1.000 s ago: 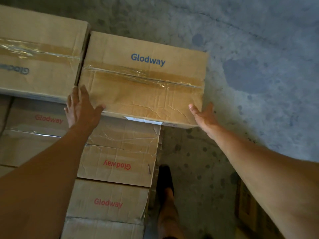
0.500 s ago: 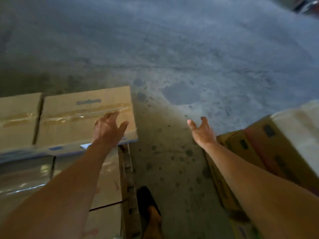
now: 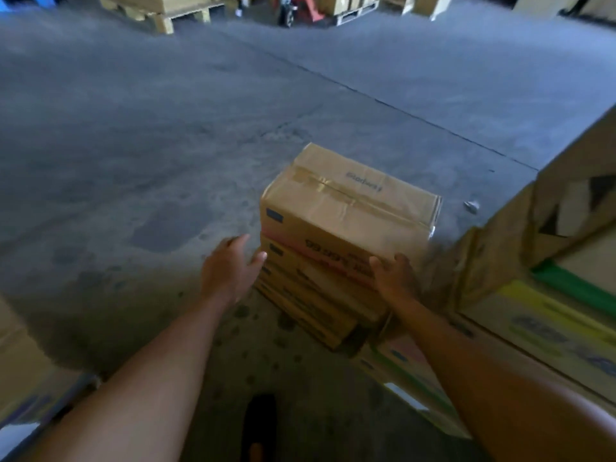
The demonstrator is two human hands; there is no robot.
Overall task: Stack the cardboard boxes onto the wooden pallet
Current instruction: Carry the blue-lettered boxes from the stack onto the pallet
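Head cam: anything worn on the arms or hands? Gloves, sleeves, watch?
Nothing worn shows: left hand and right hand are ungloved, no ring or watch visible. Left forearm and right forearm are sleeveless to the frame edge. Blur could hide small marks.

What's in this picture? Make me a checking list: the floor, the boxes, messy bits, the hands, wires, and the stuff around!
Surface: grey concrete floor, with dark spots near the person's feet.
Job's things: stack of cardboard boxes standing on the floor; top box taped shut.
Clutter: one small pale scrap on the floor, right of the stack.
Hands: left hand open beside the stack's left side; right hand at the top box's near right corner, grip too blurred to judge.
Cables: nothing seen.
Surroundings: large printed cartons on the right; loaded pallets far away.
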